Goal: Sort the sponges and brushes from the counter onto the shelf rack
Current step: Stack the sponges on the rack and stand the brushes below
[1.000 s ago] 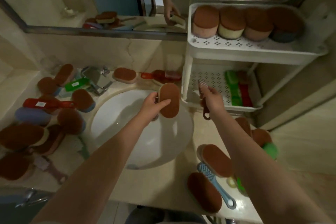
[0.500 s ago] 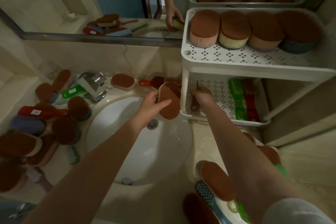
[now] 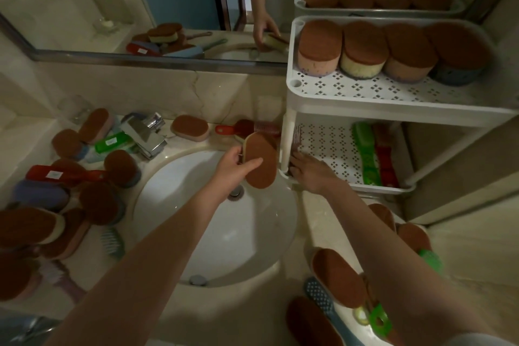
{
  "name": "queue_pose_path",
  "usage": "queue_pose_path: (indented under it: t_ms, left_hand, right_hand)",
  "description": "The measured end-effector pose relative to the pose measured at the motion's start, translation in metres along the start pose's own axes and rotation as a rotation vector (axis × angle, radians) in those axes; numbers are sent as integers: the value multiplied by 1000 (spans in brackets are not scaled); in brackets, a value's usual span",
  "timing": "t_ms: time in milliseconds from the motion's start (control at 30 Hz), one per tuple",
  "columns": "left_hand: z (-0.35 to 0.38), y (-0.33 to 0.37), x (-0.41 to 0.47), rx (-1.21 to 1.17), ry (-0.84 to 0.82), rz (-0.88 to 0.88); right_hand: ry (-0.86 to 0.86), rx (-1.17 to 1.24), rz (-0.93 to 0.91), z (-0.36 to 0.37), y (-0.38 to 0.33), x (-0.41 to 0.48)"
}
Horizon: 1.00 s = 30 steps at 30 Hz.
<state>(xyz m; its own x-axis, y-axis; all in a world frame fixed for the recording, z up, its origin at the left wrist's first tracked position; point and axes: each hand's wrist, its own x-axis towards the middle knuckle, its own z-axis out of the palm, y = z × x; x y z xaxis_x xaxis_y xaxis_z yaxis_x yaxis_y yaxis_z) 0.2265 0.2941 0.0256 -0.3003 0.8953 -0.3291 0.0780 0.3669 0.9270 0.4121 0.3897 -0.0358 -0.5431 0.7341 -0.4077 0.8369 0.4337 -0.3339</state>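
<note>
A bathroom counter [image 3: 317,222] is shown, with a sink [image 3: 224,233] at its middle and a white shelf rack [image 3: 393,109] at the right. A sponge [image 3: 261,160] is held on edge over the sink between the thumb and fingers of the left hand [image 3: 233,163], probably awaiting the middle tier's row of sponges [image 3: 362,48]. The right hand [image 3: 309,174] is laid on a brush [image 3: 297,135] at the bottom tier's left end; whether its fingers grip cannot be told. The rack's post [image 3: 285,143] stands between both hands.

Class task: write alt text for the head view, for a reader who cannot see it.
Over a white sink, the left hand holds a brown-topped sponge; the right hand holds a brush on the rack's lower shelf.
</note>
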Motion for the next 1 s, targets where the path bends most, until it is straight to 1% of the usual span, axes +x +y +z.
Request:
queue_pose_path:
  t_ms: [133, 200, 267, 400, 467, 533, 600, 700, 800, 900, 1000]
  left_hand:
    - [-6, -1, -4, 3, -2, -19]
    - [-9, -1, -7, -4, 5, -19]
    - [-11, -1, -11, -17, 8, -21]
    - [-10, 2, -22, -73, 14, -33]
    - [-9, 4, -30, -152, 25, -30]
    - [-8, 6, -38, -249, 29, -24]
    - [-7, 9, -47, -339, 32, 10]
    - [-3, 26, -65, -398, 70, 146]
    - [0, 53, -80, -487, 39, 262]
    - [1, 84, -90, -507, 35, 299]
    - [2, 110, -95, -494, -21, 350]
  right_hand:
    - [27, 93, 4, -4, -4, 2]
    - [97, 247, 35, -8, -10, -8]
    - [240, 366, 60, -11, -16, -22]
    - [677, 474, 117, -16, -34, -58]
    - [841, 546, 125, -15, -44, -72]
    - [960, 577, 45, -14, -55, -86]
    - [1048, 566, -94, -19, -70, -103]
    - [1077, 523, -262, -31, -91, -121]
    - [1091, 515, -389, -55, -106, -136]
    - [1055, 481, -454, -83, -115, -149]
    - [1049, 380, -460, -104, -112, -154]
